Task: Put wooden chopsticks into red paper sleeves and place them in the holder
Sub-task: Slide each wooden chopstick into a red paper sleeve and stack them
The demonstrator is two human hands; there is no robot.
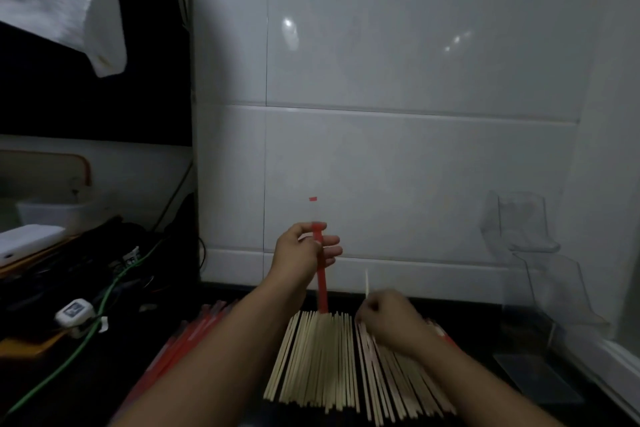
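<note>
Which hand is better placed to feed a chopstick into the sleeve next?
Right. The right hand already pinches a chopstick raised above the pile, beside the red sleeve that the left hand holds upright.

Dim white tiled wall (398, 80) behind dark counter (104, 374).

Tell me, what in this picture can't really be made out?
- Head view: how many chopsticks the right hand grips; its curled fingers hide all but one tip.
- Whether the red sleeve in the left hand holds chopsticks already: opaque and blurred.
- The clear holder: transparent and dim, contents unclear.
- The chopstick pile: near ends cut off by forearms.
</note>
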